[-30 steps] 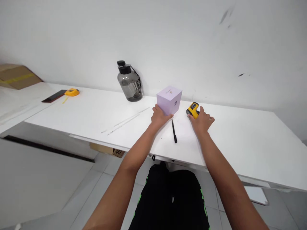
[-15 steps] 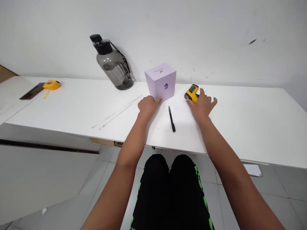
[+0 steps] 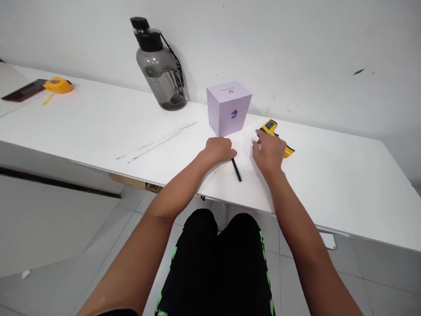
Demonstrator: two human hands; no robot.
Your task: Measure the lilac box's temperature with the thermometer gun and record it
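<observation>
My left hand (image 3: 219, 150) is closed around the upper end of a black pen (image 3: 237, 170). The pen's lower part sticks out towards the table's front edge. Just behind that hand stands a lilac box (image 3: 234, 115) with a dark blue animal-head logo, upright and apart from the fingers. My right hand (image 3: 269, 154) has its fingers apart and holds nothing that I can see. It hovers over or beside a yellow and black infrared thermometer gun (image 3: 270, 126), which lies on the table and is partly hidden by the hand. Whether they touch, I cannot tell.
A large grey, see-through water bottle (image 3: 161, 77) with a black lid stands against the wall, left of the box. Far left lie a yellow tape measure (image 3: 59, 85) and a dark flat object (image 3: 24, 91). The white table (image 3: 335, 175) ends close to my knees.
My left hand has left the box and closed on the pen. My right hand has loosened from the thermometer, which now lies turned with its handle showing to the right. The view has tilted.
</observation>
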